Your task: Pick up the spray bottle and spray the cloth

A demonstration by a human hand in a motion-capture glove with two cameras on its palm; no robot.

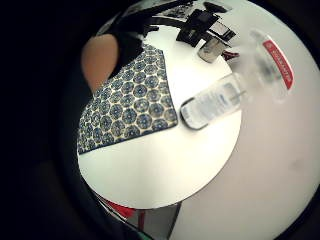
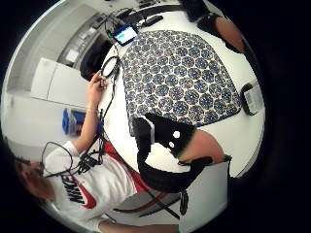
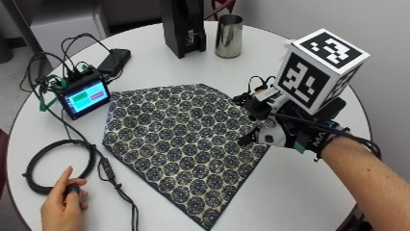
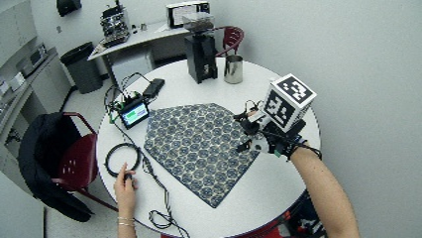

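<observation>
The round white surface (image 3: 192,72) carries a patterned cloth (image 3: 179,144) spread flat at its middle, with bare room toward the near edge. A steel cup (image 3: 228,29) stands at the far edge. The gloved right hand (image 3: 282,130) hovers over the cloth's right edge; whether its fingers hold anything cannot be told. The spray bottle (image 1: 215,102) shows close to the palm, just beside the cloth.

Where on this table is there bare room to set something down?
Bare tabletop lies between the cloth and the near rim, beside the gloved right hand, and between the cloth's far corner and the metal cup. The side with the small screen and coiled cable is crowded.
</observation>
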